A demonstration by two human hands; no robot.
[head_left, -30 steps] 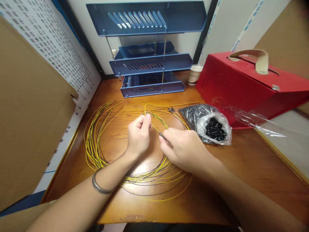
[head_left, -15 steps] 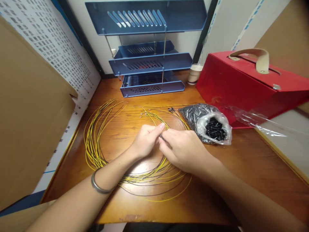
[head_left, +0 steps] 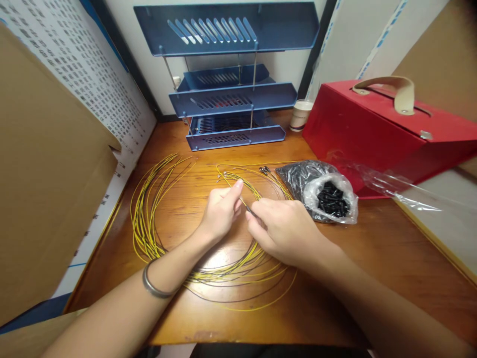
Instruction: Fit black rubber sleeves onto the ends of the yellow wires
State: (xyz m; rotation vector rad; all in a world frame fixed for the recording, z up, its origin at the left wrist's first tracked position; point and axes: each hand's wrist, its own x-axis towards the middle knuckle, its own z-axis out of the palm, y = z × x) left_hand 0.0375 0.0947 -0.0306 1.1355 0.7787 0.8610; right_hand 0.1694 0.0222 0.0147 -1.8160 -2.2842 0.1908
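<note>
My left hand (head_left: 221, 209) is closed on a thin yellow wire (head_left: 243, 200), its thumb pointing up. From there the wire runs a short way to a small black sleeve (head_left: 250, 211), pinched between the thumb and fingers of my right hand (head_left: 285, 226). Most of the sleeve is hidden by those fingers. Below and around both hands lies a loose coil of yellow and dark wires (head_left: 147, 219). Right of my right hand, an open clear plastic bag (head_left: 296, 181) shows many small black sleeves (head_left: 332, 200) at its mouth.
Behind the coil stands a blue tiered tray rack (head_left: 233, 102), with a paper cup (head_left: 301, 115) beside it. A red box (head_left: 372, 134) with a beige handle is at the right. A cardboard sheet (head_left: 48, 169) rises on the left of the wooden table (head_left: 208, 333).
My left hand has moved slightly left, away from my right hand. A short stretch of yellow wire now shows between them. My right hand has stayed nearly in place.
</note>
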